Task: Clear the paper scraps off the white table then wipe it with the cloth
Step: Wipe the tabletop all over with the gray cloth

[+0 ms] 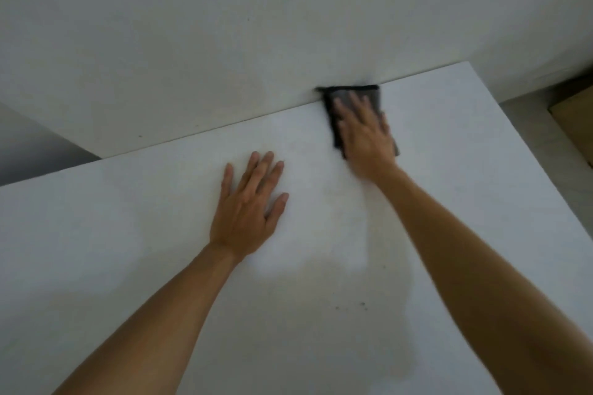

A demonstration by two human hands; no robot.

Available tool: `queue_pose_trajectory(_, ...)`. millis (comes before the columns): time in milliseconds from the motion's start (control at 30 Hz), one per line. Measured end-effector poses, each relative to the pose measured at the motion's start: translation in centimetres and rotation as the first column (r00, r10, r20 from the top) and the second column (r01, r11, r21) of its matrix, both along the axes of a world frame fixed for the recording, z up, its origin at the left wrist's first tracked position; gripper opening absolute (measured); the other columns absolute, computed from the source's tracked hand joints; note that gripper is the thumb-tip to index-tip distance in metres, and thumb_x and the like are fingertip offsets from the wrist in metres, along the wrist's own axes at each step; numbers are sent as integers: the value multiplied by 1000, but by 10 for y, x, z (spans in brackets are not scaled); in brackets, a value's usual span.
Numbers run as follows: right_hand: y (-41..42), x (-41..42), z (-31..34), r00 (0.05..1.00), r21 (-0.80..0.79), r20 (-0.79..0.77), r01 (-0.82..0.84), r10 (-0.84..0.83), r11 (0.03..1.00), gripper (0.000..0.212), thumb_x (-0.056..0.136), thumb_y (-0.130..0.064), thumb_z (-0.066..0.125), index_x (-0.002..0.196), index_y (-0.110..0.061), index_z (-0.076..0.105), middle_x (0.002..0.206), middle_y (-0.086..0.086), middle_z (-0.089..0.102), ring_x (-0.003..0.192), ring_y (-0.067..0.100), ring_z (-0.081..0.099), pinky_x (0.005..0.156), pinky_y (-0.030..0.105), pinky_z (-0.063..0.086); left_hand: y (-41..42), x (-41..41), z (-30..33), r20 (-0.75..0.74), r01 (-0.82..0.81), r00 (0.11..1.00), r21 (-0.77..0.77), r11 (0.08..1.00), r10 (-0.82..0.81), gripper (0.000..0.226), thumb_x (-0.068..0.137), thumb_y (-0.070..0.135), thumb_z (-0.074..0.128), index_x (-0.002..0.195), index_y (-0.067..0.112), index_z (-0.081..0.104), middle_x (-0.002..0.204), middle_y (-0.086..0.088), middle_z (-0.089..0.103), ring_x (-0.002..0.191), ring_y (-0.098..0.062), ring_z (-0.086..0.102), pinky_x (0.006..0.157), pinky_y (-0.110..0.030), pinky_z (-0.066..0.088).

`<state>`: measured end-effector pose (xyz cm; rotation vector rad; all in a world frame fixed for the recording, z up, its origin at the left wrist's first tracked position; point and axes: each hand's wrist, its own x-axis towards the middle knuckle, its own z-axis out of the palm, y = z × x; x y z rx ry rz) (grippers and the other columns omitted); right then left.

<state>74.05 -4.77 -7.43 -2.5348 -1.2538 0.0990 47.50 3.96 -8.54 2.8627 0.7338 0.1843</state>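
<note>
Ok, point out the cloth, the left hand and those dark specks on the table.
cloth (373, 94): head view, top edge beyond the fingers.
left hand (247, 205): head view, back of the hand.
dark specks (362, 304): head view, the largest speck.

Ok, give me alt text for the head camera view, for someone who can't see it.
A person's right hand presses a dark cloth flat against the far edge of a white table, beside the wall. Their left hand rests flat on the tabletop.
</note>
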Motion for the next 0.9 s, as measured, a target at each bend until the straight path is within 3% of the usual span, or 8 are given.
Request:
queue_pose_trajectory(167, -17, 36, 34, 975, 78, -127, 196, -185, 978, 62, 96, 0, 45, 155, -21, 43, 166, -1, 31, 153, 25, 29, 122, 35, 27, 1, 0, 2, 38, -43, 998, -40, 998, 45, 54, 105, 46, 28, 155, 26, 35, 165, 2, 25, 154, -15, 16, 122, -52, 15)
queue_pose_trajectory(267, -11, -38, 34, 977, 213, -120, -148, 176, 966, 51, 103, -7, 45, 152, -21, 48, 164, 4, 36, 153, 19, 25, 124, 19, 14, 2, -1, 1, 77, -66, 994, -76, 995, 72, 51, 106, 37, 25, 153, 24, 39, 163, 1, 29, 153, -14, 18, 123, -50, 16)
queue_pose_trajectory(367, -32, -95, 7, 848, 60, -60, -524, 527, 850, 68, 94, -6, 60, 157, -17, 37, 167, 9, 27, 156, 26, 14, 128, 36, 2, 2, -1, 1, 107, -79, 990, -94, 992, 89, 49, 105, 30, 23, 145, 16, 48, 159, -4, 38, 152, -16, 21, 122, -51, 17)
queue_pose_trajectory(500, -72, -28, 1, 992, 67, -24, -122, 124, 990, 76, 85, -4, 59, 157, -17, 39, 165, 10, 31, 154, 33, 23, 124, 52, 23, 1, 0, 2, 104, -74, 991, -97, 992, 84, 50, 106, 32, 23, 152, 22, 41, 163, -1, 30, 152, -14, 20, 123, -48, 14)
queue_pose_trajectory(633, -86, 20, 26, 964, 39, -153, 226, -218, 973, 73, 92, 7, 47, 159, -16, 33, 169, 7, 21, 156, 28, 18, 123, 48, 25, 0, 2, 1, 115, -85, 989, -98, 992, 96, 51, 106, 33, 22, 151, 18, 43, 161, -3, 33, 151, -16, 24, 122, -48, 14)
queue_pose_trajectory(767, -79, -67, 22, 930, 209, -102, -327, 353, 922, 61, 93, 12, 42, 151, -9, 47, 162, 18, 34, 152, 35, 29, 127, 24, 8, -3, -1, -1, 120, -95, 987, -76, 993, 104, 55, 107, 33, 19, 148, 9, 45, 158, -8, 38, 149, -22, 31, 120, -51, 19)
queue_pose_trajectory(833, -104, -101, 13, 789, 140, -116, -588, 603, 796, 70, 87, 17, 44, 151, -10, 47, 163, 18, 34, 153, 35, 26, 128, 34, 10, -4, -3, -1, 108, -115, 987, -67, 991, 122, 55, 105, 29, 20, 146, 3, 46, 156, -12, 40, 146, -27, 35, 118, -53, 23)
queue_pose_trajectory(900, -134, -78, 7, 804, 157, -122, -563, 582, 811, 72, 85, 18, 45, 151, -12, 48, 163, 15, 35, 154, 31, 25, 127, 43, 18, -10, -5, 0, 73, -149, 986, -49, 988, 153, 56, 104, 28, 20, 145, 0, 45, 155, -15, 41, 145, -29, 37, 116, -55, 25)
